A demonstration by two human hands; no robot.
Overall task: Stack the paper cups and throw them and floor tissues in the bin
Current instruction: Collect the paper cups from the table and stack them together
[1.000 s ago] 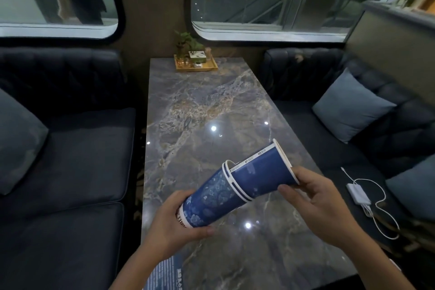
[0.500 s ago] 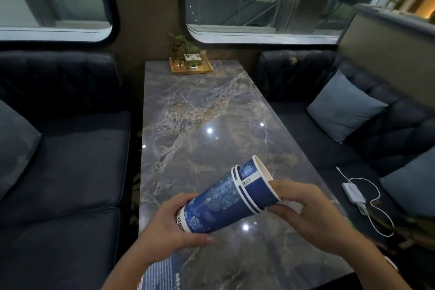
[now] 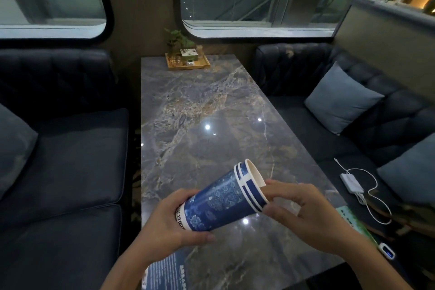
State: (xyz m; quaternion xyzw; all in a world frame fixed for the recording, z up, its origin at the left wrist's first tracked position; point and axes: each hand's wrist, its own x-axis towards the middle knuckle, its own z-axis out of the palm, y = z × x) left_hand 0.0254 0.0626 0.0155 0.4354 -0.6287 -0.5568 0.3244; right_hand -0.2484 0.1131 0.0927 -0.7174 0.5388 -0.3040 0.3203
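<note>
A stack of blue patterned paper cups (image 3: 221, 200) lies tilted in the air above the near end of the marble table (image 3: 200, 125), mouth toward the upper right. Three white rims sit close together at the mouth end. My left hand (image 3: 164, 223) grips the base end of the stack. My right hand (image 3: 303, 209) holds the rim end, fingers curled around the innermost cup's lip. No bin and no floor tissues are in view.
A gold tray (image 3: 188, 62) with a small plant stands at the table's far end. Dark sofas flank the table, with grey cushions (image 3: 339, 99) on the right. A white charger with cable (image 3: 353, 183) lies on the right seat. A blue leaflet (image 3: 164, 275) sits at the table's near edge.
The innermost cup has slid further into the stack, pushed by my right hand, until its rim sits close to the other two. Both hands stayed over the table's near end.
</note>
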